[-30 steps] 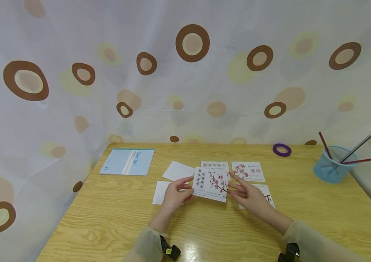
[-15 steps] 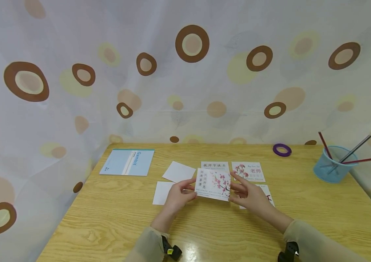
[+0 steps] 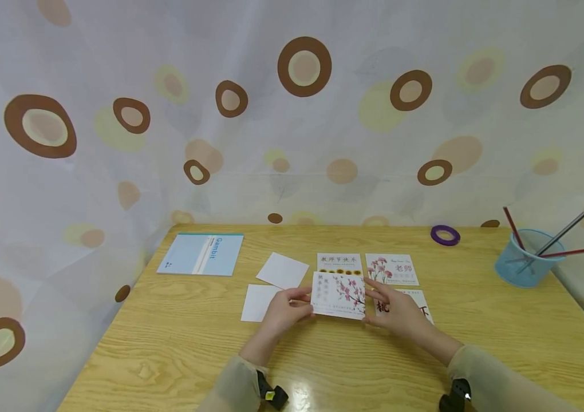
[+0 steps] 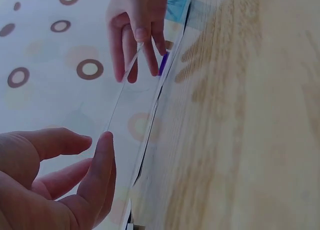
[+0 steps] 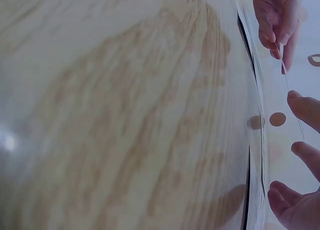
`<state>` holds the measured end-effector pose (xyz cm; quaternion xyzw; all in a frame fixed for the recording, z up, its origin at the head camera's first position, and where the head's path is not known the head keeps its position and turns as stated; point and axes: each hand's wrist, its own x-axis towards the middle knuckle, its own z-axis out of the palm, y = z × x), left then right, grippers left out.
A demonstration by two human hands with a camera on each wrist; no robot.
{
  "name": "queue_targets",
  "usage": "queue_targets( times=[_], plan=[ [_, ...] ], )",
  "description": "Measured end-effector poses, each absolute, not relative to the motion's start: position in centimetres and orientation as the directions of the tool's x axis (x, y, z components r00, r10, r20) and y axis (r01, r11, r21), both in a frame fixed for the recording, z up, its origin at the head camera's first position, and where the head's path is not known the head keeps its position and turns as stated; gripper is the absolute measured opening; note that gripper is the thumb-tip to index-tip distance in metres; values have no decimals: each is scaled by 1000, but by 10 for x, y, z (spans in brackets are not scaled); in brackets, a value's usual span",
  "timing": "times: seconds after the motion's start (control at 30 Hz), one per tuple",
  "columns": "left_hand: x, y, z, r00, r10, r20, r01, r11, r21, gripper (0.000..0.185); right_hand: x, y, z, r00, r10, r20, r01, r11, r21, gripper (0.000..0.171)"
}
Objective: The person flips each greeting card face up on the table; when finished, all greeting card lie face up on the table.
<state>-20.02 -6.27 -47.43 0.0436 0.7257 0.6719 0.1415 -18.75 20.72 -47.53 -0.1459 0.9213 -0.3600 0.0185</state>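
I see the blossom card (image 3: pixel 339 294) held between both hands, just above the desk (image 3: pixel 168 343), a little nearer the front edge than the middle. My left hand (image 3: pixel 284 309) takes the card's left edge, thumb and fingertips curled lightly onto it. My right hand (image 3: pixel 397 309) takes the right edge in the same way, fingers bent around the border. In the left wrist view the card (image 4: pixel 131 97) shows edge-on as a thin sheet lifted clear of the wood, with the left hand (image 4: pixel 55 180) at its near end and the right hand (image 4: pixel 137 30) pinching the far end. The right wrist view gives the mirror of that: the card (image 5: pixel 291 97) as a fine line, the right hand (image 5: pixel 300 160) near and the left hand (image 5: pixel 276 20) far.

The card is a white landscape rectangle with a dark branch of pink blossoms across its right half and columns of characters down its left, plus a line of small print along the bottom.

Behind it, towards the back edge, lie a sunflower card (image 3: pixel 339 263) and a carnation card (image 3: pixel 391 269). Another card (image 3: pixel 418 312) lies partly under my right hand. Two blank white cards (image 3: pixel 281 270) lie to the left, and a blue booklet (image 3: pixel 201 254) lies near the back left corner.
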Motion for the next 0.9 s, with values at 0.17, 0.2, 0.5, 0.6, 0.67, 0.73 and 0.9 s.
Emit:
queue_targets(
  times=[0.17,0.2,0.5,0.6,0.67,0.73,0.9],
  plan=[
    [-200,-62,-477,-948,276,-160,-130,122,984,49,-190,210,-478,-951,-305,59,-269,716,-644,86],
    [-201,-61,-478,-945,281,-167,-136,127,983,49,-191,210,-479,-950,-306,63,-276,725,-631,86],
    [-201,-59,-478,-931,320,-177,-123,184,975,49,-193,214,-482,-942,-318,111,-325,770,-549,84],
    [-200,-59,-477,-928,327,-176,-113,205,972,50,-194,215,-483,-939,-321,122,-336,782,-524,83],
    [-199,-59,-476,-927,331,-177,-108,217,970,51,-194,215,-483,-938,-322,132,-342,788,-511,82],
    [-199,-59,-477,-926,332,-179,-104,232,967,52,-195,215,-484,-938,-319,137,-343,793,-503,80],
    [-199,-60,-478,-926,328,-187,-99,269,958,56,-197,216,-485,-942,-312,126,-332,800,-501,79]
  ],
)
